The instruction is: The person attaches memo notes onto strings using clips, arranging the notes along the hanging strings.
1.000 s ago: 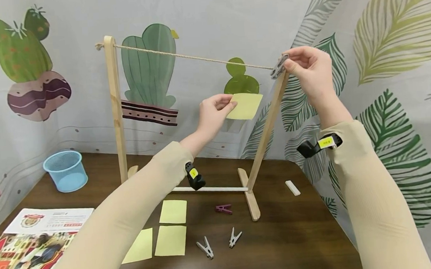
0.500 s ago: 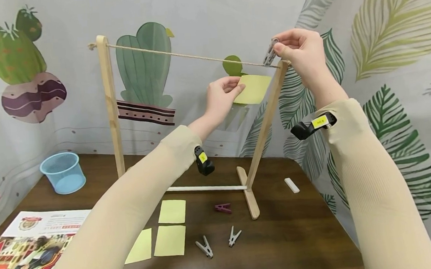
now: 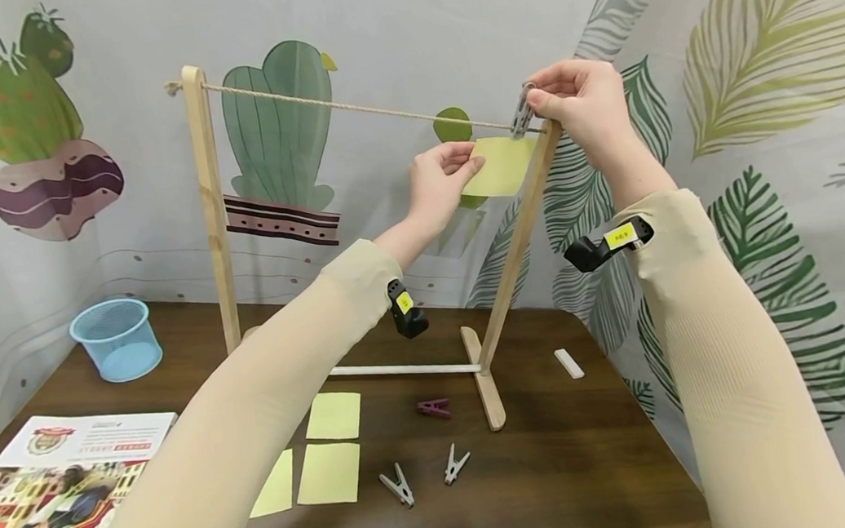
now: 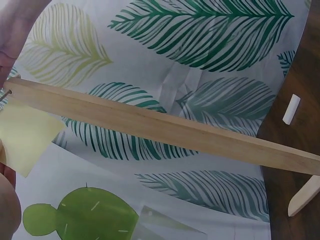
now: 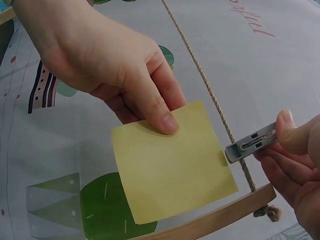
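My left hand (image 3: pixel 440 182) pinches a yellow paper note (image 3: pixel 500 167) by its left edge, just under a rope (image 3: pixel 353 107). Between the thumb and fingers of my right hand (image 3: pixel 581 106) is a grey clothespin (image 3: pixel 522 111), tilted, its nose at the rope close to the right post. In the right wrist view the clothespin (image 5: pixel 250 143) crosses the rope (image 5: pixel 207 87), and its tip meets the edge of the note (image 5: pixel 175 160). Whether its jaws bite the paper cannot be told. The left wrist view catches only part of the note (image 4: pixel 30 135), beside the post (image 4: pixel 150 120).
The wooden frame's left post (image 3: pixel 209 205) stands behind my left arm. On the table lie two grey clothespins (image 3: pixel 397 487), a purple clothespin (image 3: pixel 433 409), more yellow notes (image 3: pixel 329 473), a white block (image 3: pixel 568 363) and a magazine (image 3: pixel 63 494). A blue mesh basket (image 3: pixel 116 343) stands back left.
My left hand has raised the note up and rightward to the rope. My right hand has moved the clothespin slightly left, from the post's top to the rope above the note.
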A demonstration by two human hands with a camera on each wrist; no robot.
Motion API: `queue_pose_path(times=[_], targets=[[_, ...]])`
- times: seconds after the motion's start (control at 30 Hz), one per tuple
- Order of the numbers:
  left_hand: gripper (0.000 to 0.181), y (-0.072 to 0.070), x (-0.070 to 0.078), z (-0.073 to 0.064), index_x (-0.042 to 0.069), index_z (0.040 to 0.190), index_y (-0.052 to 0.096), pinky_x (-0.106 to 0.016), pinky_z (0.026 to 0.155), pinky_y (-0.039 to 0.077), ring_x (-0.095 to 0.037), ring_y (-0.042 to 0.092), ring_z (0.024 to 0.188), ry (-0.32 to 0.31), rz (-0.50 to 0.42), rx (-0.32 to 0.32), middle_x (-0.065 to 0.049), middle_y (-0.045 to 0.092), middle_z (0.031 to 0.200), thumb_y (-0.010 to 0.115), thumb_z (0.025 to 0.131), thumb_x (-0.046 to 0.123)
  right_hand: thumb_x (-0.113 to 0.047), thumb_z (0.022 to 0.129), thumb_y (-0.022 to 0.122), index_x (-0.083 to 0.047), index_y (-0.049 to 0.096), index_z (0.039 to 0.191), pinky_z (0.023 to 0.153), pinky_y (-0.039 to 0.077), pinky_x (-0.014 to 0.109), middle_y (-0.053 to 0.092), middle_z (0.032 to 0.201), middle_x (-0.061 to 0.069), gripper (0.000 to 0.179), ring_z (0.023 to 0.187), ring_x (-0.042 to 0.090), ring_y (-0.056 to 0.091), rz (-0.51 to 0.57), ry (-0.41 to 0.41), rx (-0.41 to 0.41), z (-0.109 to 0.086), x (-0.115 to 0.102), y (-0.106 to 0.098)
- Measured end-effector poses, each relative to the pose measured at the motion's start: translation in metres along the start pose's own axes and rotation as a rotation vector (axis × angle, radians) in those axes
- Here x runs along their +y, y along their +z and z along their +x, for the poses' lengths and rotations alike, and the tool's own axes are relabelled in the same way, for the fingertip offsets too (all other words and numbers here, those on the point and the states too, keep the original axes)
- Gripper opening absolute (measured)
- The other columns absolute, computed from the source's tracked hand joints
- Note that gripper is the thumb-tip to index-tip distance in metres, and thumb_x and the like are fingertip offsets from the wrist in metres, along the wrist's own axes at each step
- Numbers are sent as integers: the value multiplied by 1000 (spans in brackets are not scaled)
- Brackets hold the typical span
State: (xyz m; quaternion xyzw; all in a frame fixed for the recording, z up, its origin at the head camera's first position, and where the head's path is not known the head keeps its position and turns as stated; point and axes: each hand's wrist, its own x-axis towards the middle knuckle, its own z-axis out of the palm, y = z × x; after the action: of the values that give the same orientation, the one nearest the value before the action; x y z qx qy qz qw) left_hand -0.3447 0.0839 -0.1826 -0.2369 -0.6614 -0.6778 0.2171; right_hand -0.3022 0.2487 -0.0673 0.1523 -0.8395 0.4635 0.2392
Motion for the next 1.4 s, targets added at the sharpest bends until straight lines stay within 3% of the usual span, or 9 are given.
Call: queue_pose_path(times=[0.53,0.73,1.0,1.4], targets=[[28,1,1,0,-4,114,69,-20,85,54,-24,69,102,29,-39,16,-18,71,108,71,89,10,-14,92,68,0,67,114,69,52,12,67,81,-15,26,75,0,65,-130,30,-91,-1,-2,3],[29,0,2,0,-2,115,69,-19,87,53,-21,68,103,-10,-43,1,-17,71,110,70,90,12,-15,93,67,4,63,123,69,52,11,67,89,-12,36,77,0,65,-106,43,-116,-3,-3,3],[31,-1,1,-3,-1,117,68,-20,86,53,-21,68,103,-18,-61,-18,-17,71,111,71,89,13,-14,92,68,4,61,127,70,52,11,68,86,-13,40,76,0,65,-33,20,-97,-6,0,-1],[28,-10,-11,-17,-1,115,69,-23,86,54,-21,69,103,-33,-100,-33,-17,72,112,71,90,10,-17,90,71,0,61,130,85,53,16,66,98,-10,44,93,1,64,-10,-2,-46,-9,6,3]])
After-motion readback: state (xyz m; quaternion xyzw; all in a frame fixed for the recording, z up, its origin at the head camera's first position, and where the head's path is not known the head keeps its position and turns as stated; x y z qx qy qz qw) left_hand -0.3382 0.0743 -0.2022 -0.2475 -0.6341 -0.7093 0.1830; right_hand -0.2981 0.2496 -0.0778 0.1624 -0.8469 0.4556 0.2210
